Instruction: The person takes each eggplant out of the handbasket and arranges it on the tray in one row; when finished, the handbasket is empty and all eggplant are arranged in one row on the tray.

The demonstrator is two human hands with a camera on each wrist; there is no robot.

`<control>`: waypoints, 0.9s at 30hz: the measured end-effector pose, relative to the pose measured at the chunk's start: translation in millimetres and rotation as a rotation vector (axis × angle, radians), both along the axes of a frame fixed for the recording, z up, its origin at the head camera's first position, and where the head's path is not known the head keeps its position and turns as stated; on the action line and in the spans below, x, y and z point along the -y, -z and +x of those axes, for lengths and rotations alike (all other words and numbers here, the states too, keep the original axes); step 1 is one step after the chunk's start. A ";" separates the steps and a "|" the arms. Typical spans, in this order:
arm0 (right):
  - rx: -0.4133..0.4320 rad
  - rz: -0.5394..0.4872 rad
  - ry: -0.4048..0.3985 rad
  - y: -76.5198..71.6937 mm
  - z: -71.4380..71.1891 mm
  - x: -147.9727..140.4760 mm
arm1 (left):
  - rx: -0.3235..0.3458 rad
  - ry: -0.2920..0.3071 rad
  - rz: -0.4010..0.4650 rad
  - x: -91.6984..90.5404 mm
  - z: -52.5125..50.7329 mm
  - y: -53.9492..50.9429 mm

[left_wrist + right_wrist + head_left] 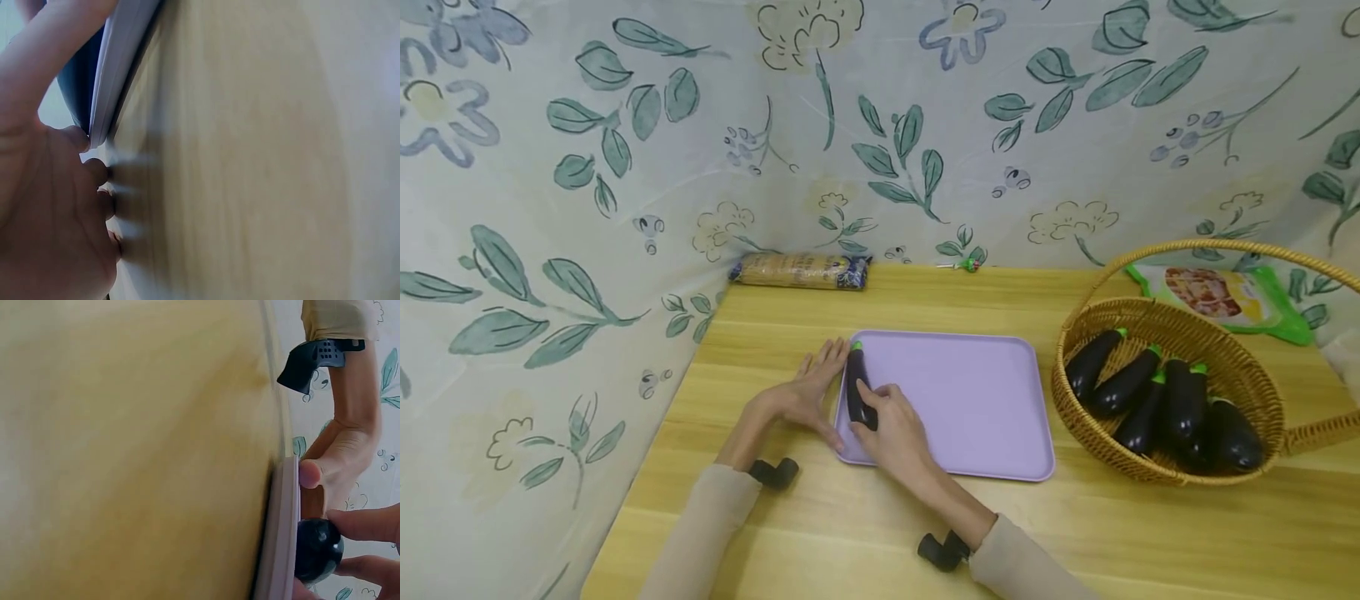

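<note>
A dark eggplant with a green stem tip lies lengthwise along the left side of a lilac tray, its stem pointing away from me. My right hand holds its near, rounded end between thumb and fingers; the right wrist view shows fingertips on this glossy end. Spread along the tray's left edge, my left hand has its fingers extended and its thumb by the near left corner. In the left wrist view, the palm stands beside the tray rim.
To the tray's right stands a wicker basket with a tall handle, holding several eggplants. Behind it lies a green-and-white food bag. A long clear packet and a small green item lie against the floral cloth.
</note>
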State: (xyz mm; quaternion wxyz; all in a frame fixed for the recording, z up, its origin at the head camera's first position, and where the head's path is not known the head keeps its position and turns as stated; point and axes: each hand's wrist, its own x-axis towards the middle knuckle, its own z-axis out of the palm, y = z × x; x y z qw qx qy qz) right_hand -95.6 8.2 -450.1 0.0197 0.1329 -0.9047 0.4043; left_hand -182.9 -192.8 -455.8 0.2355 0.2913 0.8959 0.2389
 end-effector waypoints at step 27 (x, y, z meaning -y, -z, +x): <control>0.139 -0.120 -0.030 -0.9 -3.2 0.4 | 0.008 0.012 0.007 1.3 -1.2 2.7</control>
